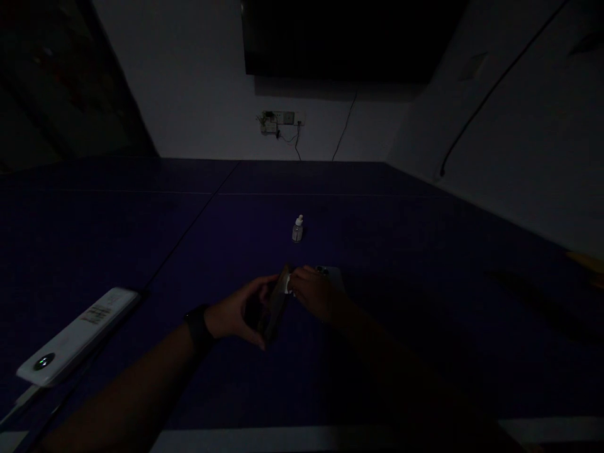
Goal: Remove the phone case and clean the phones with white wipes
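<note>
In the dim head view, my left hand (238, 309), with a dark band at the wrist, grips a thin, phone-sized flat slab (276, 306) by its edges and holds it tilted up. My right hand (311, 292) presses a small white wipe (289, 283), perhaps cloth or tissue, against the slab's face. Whether the slab is a phone or a case is too dark to tell. Partly behind my right hand lies a pale phone (336, 277) with round camera lenses. Beyond both hands a small clear bottle (297, 231) with a white top stands upright.
A white power bank (80, 333) with a plugged-in cable (21, 402) lies at the left of the dark blue table (387, 239). Wall sockets (283, 117) with cords and a large dark screen (340, 38) are at the back. Something yellow (587, 261) sits at the right edge.
</note>
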`<state>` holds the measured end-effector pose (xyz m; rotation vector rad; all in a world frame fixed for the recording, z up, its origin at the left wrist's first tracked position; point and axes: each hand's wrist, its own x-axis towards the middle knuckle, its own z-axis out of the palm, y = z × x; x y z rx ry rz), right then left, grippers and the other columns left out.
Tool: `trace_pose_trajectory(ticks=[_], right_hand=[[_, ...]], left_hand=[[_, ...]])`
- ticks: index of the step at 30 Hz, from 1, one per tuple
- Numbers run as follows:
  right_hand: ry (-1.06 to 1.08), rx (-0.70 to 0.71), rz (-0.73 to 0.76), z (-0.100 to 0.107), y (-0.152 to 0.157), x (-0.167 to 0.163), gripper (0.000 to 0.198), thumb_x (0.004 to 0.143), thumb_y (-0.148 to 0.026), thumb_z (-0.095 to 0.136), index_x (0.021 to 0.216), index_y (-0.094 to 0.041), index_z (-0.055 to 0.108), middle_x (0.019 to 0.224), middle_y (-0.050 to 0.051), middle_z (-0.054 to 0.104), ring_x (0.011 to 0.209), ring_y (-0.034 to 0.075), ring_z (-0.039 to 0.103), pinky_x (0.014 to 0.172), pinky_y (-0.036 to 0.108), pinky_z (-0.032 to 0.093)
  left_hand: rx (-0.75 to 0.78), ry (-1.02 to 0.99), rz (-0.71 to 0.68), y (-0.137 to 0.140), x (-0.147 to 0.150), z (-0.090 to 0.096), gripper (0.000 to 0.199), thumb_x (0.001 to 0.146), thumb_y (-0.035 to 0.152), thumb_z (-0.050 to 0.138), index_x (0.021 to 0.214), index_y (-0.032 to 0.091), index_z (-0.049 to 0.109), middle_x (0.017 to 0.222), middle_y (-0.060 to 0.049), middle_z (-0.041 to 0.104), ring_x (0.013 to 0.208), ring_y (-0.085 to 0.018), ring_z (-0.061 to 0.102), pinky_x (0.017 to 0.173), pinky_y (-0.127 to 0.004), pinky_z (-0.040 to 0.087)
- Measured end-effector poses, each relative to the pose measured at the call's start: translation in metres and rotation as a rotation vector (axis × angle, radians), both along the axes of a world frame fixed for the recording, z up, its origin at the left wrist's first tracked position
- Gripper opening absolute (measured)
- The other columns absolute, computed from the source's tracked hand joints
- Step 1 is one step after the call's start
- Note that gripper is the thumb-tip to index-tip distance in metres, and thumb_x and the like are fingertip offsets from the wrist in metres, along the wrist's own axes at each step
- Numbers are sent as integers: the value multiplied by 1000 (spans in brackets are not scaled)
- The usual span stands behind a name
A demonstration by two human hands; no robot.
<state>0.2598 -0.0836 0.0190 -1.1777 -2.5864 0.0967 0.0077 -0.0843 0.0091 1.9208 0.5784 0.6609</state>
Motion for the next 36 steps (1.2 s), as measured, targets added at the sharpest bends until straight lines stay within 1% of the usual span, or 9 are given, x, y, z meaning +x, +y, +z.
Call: trace_pose_trajectory(ticks=[3, 5, 8, 13, 18, 21, 28, 33, 36], right_hand=[[86, 5, 54, -4, -1, -7, 21, 94, -6, 52, 98, -18, 69, 101, 7, 64, 94, 20, 55, 84, 32, 46], [129, -9, 89, -6, -2, -13, 22, 93, -6, 54, 101, -19, 70, 102, 6, 65, 97, 19, 57, 85, 32, 47], [163, -46, 119, -6, -4, -20, 23, 92, -6, 57, 104, -20, 71, 105, 6, 67, 99, 18, 59, 87, 29, 47], [160, -40, 104, -5, -5, -18, 19, 91, -11, 61, 106, -20, 71, 101, 6, 66, 97, 20, 59, 88, 33, 46], [252, -87, 7, -11, -2, -18, 28, 90, -13, 63, 117, -20, 64, 112, 7, 62, 102, 19, 60, 92, 32, 48], [263, -110, 0, -12, 2, -21, 24, 91, -14, 63, 114, -19, 65, 117, 8, 62, 105, 19, 60, 96, 34, 47], [30, -71, -67, -1, 5, -24, 22, 94, -14, 56, 111, -20, 69, 103, 9, 65, 95, 22, 62, 89, 36, 46], [-33, -143, -85, 9, 0, -27, 26, 95, -14, 54, 116, -21, 68, 103, 9, 71, 91, 22, 68, 78, 32, 49], [-74, -192, -21, 13, -4, -28, 25, 94, -13, 54, 112, -20, 70, 106, 9, 74, 93, 23, 70, 79, 31, 50]], left_hand=[[231, 69, 35, 4, 2, -2, 148, 36, 62, 95, 157, 29, 17, 150, -18, 31, 140, -44, 32, 117, -65, 23], [319, 121, 38, 6, 2, -3, 161, 30, 65, 95, 159, 29, 5, 160, -21, 10, 147, -49, 12, 117, -69, 15], [363, 160, 32, 7, 2, -4, 163, 32, 69, 92, 159, 29, -3, 163, -21, -14, 149, -51, -10, 116, -72, 9], [353, 130, 54, 8, 2, -9, 167, 32, 69, 92, 159, 27, -9, 163, -22, -1, 150, -48, 2, 119, -67, 6], [301, 125, 37, 10, 0, -15, 171, 33, 69, 92, 157, 26, -19, 163, -21, -5, 151, -47, 0, 120, -65, 6], [267, 128, 6, 9, -1, -14, 166, 38, 70, 91, 157, 27, -17, 164, -19, -5, 152, -45, 2, 121, -62, 8], [309, 122, -2, 9, 2, -8, 166, 36, 69, 92, 158, 27, -12, 162, -20, 4, 150, -47, 8, 121, -64, 9], [324, 107, -32, 11, 3, -9, 165, 38, 71, 90, 158, 28, -14, 162, -19, 2, 150, -47, 5, 121, -64, 11], [320, 120, -18, 12, 3, -11, 166, 36, 73, 90, 158, 26, -13, 162, -20, 2, 149, -48, 6, 120, -64, 10]])
